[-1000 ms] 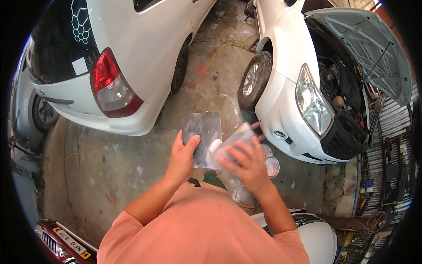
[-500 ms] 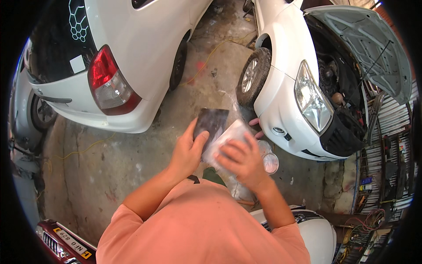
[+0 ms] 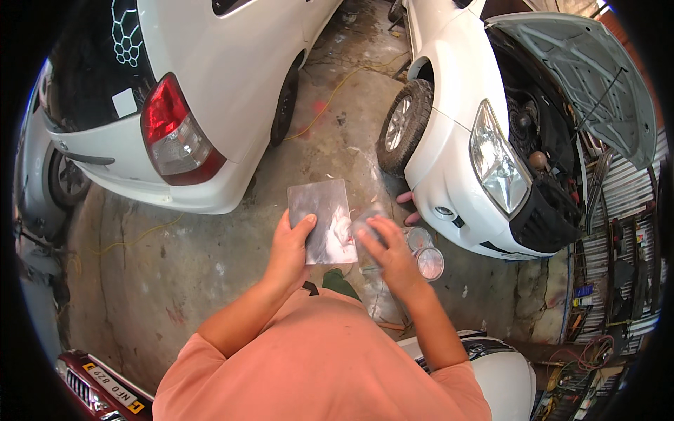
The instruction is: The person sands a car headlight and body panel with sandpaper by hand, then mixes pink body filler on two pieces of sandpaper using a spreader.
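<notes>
My left hand point(image 3: 289, 242) grips a flat grey board point(image 3: 316, 203) by its left edge, thumb on top. A smear of whitish paste with a pink tinge point(image 3: 342, 228) lies on the board's lower right part. Beside the right edge, my right hand point(image 3: 392, 256) has its fingers bent around a pale flat spreader point(image 3: 368, 217), which is blurred by motion. Just beyond that hand, two round tins point(image 3: 430, 263) stand close together; the nearer one shows a pinkish-grey top.
A white car with a red tail light point(image 3: 168, 126) stands at left. Another white car point(image 3: 449, 161), its hood point(image 3: 583, 77) raised, is at right. A yellow cord point(image 3: 330, 98) runs over the concrete floor point(image 3: 210, 259). Tools and metal sheets line the right wall.
The board has turned flatter toward me, so its face and the paste now show. My right hand has moved off the board toward its right side with the spreader.
</notes>
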Tool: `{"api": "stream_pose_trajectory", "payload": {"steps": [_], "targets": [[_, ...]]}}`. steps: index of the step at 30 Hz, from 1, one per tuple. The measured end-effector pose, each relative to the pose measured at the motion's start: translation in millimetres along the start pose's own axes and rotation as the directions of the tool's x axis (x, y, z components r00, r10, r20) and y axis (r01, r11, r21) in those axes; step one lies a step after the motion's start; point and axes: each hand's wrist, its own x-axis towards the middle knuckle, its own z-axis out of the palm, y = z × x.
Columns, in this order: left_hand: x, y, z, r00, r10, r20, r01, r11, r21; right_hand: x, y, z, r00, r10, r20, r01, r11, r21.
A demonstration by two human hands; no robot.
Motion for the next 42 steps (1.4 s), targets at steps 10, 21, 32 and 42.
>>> {"api": "stream_pose_trajectory", "payload": {"steps": [10, 21, 32, 42], "targets": [[-4.0, 12.9, -6.0, 0.980, 0.156, 0.126, -0.187, 0.939, 0.289, 4.5, -9.2, -42.3, 0.991, -0.125, 0.053, 0.135, 0.944, -0.301], [-10.0, 15.8, 7.9, 0.936, 0.232, 0.263, -0.350, 0.581, 0.734, 28.5, -31.2, -42.3, 0.982, -0.180, 0.053, 0.188, 0.958, -0.216], [2.1, 7.4, 7.8, 0.923, 0.366, 0.118, -0.380, 0.827, 0.415, 1.3, -52.7, -28.6, 0.987, -0.159, -0.036, 0.160, 0.986, 0.037], [-2.9, -4.3, -3.6, 0.999, 0.029, 0.039, -0.033, 0.995, 0.096, -13.0, 22.0, -18.5, 0.996, 0.083, 0.025, -0.074, 0.966, -0.247]]}}
